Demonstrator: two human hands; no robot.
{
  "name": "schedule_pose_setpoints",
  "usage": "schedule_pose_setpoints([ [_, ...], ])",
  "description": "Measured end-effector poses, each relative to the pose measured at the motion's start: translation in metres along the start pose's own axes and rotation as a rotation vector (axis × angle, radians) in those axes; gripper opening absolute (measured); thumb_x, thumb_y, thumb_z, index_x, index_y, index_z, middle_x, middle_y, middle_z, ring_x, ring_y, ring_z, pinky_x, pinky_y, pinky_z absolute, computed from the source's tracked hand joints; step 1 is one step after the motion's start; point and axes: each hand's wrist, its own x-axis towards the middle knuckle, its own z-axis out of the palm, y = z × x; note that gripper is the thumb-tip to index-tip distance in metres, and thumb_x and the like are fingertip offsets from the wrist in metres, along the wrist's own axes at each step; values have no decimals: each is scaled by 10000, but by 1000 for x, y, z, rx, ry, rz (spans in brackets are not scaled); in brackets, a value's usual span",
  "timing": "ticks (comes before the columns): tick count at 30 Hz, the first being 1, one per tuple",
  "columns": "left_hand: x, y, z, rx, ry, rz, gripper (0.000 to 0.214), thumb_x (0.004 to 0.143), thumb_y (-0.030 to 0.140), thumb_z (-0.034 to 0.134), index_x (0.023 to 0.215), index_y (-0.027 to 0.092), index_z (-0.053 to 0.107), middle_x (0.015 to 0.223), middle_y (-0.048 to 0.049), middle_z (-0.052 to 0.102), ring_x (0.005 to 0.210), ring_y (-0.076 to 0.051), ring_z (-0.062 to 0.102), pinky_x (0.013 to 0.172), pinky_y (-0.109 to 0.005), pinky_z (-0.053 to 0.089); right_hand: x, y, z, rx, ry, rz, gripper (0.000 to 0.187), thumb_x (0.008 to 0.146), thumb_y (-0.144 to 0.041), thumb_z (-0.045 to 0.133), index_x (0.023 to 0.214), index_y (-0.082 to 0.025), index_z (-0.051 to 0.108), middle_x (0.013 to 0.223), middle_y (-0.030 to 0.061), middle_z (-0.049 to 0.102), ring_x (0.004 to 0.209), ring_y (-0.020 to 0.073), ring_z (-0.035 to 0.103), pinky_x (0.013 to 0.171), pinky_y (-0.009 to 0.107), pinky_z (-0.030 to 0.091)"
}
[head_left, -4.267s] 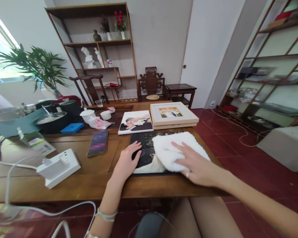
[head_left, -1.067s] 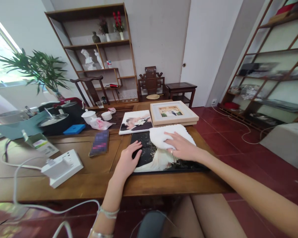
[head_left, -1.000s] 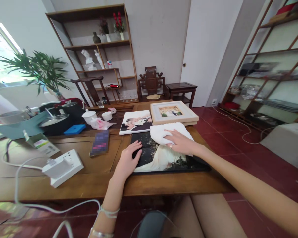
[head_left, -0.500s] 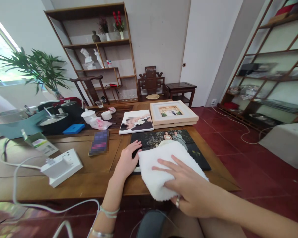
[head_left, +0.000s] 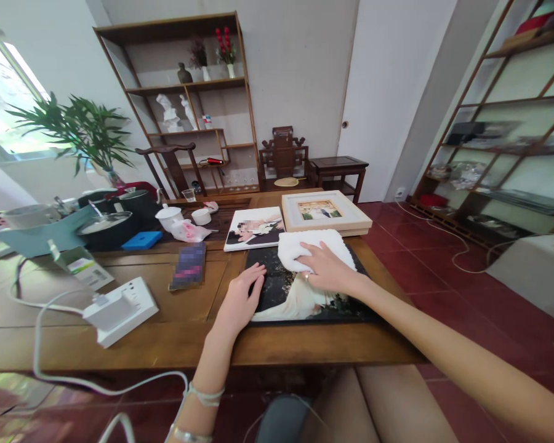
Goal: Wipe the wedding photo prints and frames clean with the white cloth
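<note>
A dark photo panel [head_left: 277,289] with a wedding picture lies flat on the wooden table in front of me. My left hand [head_left: 242,296] rests on its left edge, fingers stretched out and nothing in them. On the far part of the panel, my right hand [head_left: 329,269] presses a folded white towel [head_left: 290,247], with the thumb and fingers on the cloth. The towel and hand cover the panel's upper portion. A white dress shows on the uncovered near part.
Behind the panel are a smaller photo panel [head_left: 253,229] and stacked light-wood frames [head_left: 351,224]. To the left sit a phone-like item [head_left: 188,266], a white power strip [head_left: 124,314] with cables, a blue box [head_left: 141,240] and a teapot [head_left: 168,215]. The table's right edge [head_left: 409,344] drops to red floor.
My right hand has slid the towel from the panel's near edge to its far edge, uncovering the near part. My left hand stays at the left edge.
</note>
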Motion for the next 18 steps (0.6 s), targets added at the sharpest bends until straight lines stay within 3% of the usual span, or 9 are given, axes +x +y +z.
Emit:
schedule_pose_setpoints([
  [3, -1, 3, -2, -33, 44, 10, 427, 934, 306, 321, 1226, 100, 555, 1281, -126, 576, 1246, -206, 480, 1061, -383, 364, -10, -25, 2, 20, -22, -59, 398, 766, -174, 474, 1139, -189, 614, 1303, 149, 532, 1344, 309, 258, 1023, 636, 162],
  [7, -2, 6, -5, -58, 79, 6, 476, 944, 333, 276, 1280, 81, 500, 1333, -137, 526, 1273, -198, 447, 1079, -368, 335, -31, -58, -1, 117, -106, -305, 352, 747, -183, 510, 1073, -210, 641, 1386, 103, 458, 1365, 286, 210, 1057, 617, 65],
  [11, -3, 7, -6, -63, 60, -28, 473, 945, 345, 268, 1201, 92, 575, 1261, -131, 591, 1215, -207, 513, 1047, -368, 380, -48, -61, -12, 224, -194, -427, 311, 690, -146, 538, 971, -200, 660, 1354, 88, 499, 1359, 235, 241, 1101, 531, 20],
  [14, -2, 7, -5, -48, 4, -45, 437, 937, 331, 302, 1101, 115, 645, 1189, -117, 641, 1174, -219, 550, 1015, -371, 419, -60, -45, -22, 301, -219, -374, 281, 681, -122, 515, 911, -177, 666, 1374, 105, 472, 1331, 231, 307, 1120, 472, 70],
  [18, -1, 5, -3, -6, -2, -17, 315, 885, 270, 428, 1036, 155, 679, 1169, -90, 653, 1144, -231, 571, 1001, -382, 441, -73, -15, -26, 333, -192, -121, 308, 739, -145, 476, 991, -195, 647, 1389, 69, 459, 1341, 272, 281, 1088, 488, 211],
])
